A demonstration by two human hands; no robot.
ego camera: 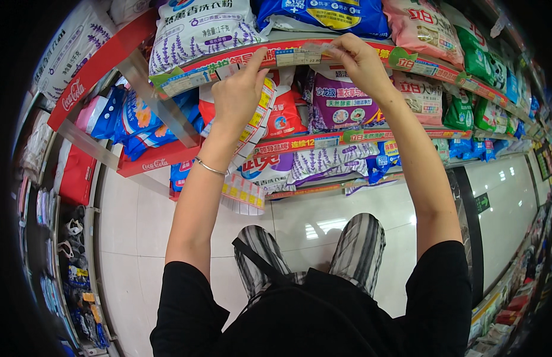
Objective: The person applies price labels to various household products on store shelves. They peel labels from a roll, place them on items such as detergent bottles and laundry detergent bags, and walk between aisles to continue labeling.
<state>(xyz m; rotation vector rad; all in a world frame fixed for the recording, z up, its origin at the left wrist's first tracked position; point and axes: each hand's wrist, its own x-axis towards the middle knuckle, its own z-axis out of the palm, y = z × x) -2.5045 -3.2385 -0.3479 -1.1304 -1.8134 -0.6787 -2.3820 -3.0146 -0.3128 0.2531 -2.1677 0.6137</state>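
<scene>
My left hand [238, 91] holds a long strip of yellow and white price labels [260, 117] that hangs below the palm. Its index finger points up at the red shelf-edge strip [253, 56]. At the far side of a price tag [296, 57] on that edge, my right hand [358, 64] pinches a small piece of clear plastic [320, 46]. The plastic partly overlaps the tag's top corner. Above both hands sit bags of washing powder, a white one with lavender print [204, 33] and a blue one [325, 18].
Lower shelves carry more detergent bags, among them a purple one [343, 100]. A red Coca-Cola rack [157, 158] juts out at the left. My knees [360, 250] are bent over the tiled floor [137, 223]. Another stocked shelf [517, 299] runs along the right.
</scene>
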